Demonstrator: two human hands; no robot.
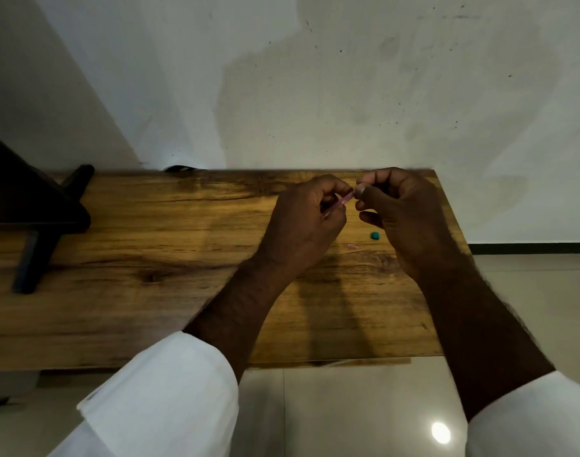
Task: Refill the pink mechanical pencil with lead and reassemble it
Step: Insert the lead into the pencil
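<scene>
My left hand (306, 219) is closed around the pink mechanical pencil (339, 203), which slants up to the right, its upper end poking out between thumb and forefinger. My right hand (400, 209) hovers just right of that end with fingertips pinched together; whatever they pinch is too small to make out. On the wooden table (150, 232) below the hands lie a small pink pencil part (350, 247) and a small teal piece (375, 235). Most of the pencil is hidden inside my left fist.
A dark stand with legs (35, 222) occupies the table's left end. A dark object (180, 168) sits at the table's back edge by the white wall. The table's right edge is close to my right hand; tiled floor (348, 407) lies below.
</scene>
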